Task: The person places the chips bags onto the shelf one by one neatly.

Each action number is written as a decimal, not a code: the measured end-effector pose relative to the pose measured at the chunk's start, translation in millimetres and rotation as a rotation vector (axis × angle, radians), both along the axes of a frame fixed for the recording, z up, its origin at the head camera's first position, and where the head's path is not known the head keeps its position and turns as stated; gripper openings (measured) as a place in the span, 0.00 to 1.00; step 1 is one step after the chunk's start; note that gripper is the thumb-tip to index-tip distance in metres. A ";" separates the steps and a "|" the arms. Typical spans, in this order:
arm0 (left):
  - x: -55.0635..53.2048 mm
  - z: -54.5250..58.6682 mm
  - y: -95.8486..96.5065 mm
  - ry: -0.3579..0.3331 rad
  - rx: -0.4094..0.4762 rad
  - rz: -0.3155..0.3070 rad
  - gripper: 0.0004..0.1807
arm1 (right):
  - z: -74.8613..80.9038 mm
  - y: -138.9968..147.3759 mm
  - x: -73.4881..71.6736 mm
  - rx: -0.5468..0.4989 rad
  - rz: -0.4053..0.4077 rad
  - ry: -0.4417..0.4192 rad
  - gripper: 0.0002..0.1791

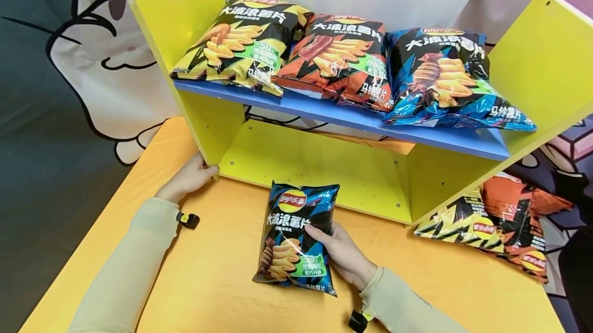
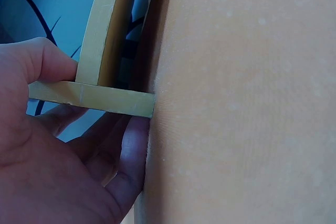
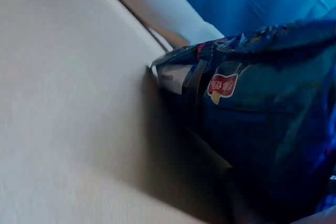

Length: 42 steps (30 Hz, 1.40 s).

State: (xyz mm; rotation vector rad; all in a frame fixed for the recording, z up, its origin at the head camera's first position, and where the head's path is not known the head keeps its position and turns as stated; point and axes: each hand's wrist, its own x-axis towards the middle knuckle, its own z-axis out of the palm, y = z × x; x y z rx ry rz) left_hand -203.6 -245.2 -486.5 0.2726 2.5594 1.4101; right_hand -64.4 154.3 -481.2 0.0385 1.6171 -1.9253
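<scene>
A blue-and-black bag of potato chips (image 1: pixel 289 230) is held upright in front of the shelf by my right hand (image 1: pixel 347 257), thumb on its front and the other fingers behind it. The right wrist view shows the bag's dark back (image 3: pixel 257 119) close to the table. At the lower left corner of the yellow shelf (image 1: pixel 273 155), my left hand (image 1: pixel 192 178) grips the side panel. In the left wrist view, the thumb of that hand (image 2: pixel 47 166) lies on one side of the panel edge (image 2: pixel 94 97) and the fingers on the other.
Yellow (image 1: pixel 245 39), red (image 1: pixel 340 60) and blue (image 1: pixel 440 75) chip bags lean side by side on the blue upper board (image 1: pixel 324 117). More yellow (image 1: pixel 458 220) and red (image 1: pixel 514 225) bags lie right of the shelf on the orange tablecloth (image 1: pixel 208 276).
</scene>
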 end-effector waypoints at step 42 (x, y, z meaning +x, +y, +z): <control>1.6 0.9 0.2 -0.009 0.002 -0.007 0.29 | 21.1 9.8 27.3 0.883 0.046 0.474 0.46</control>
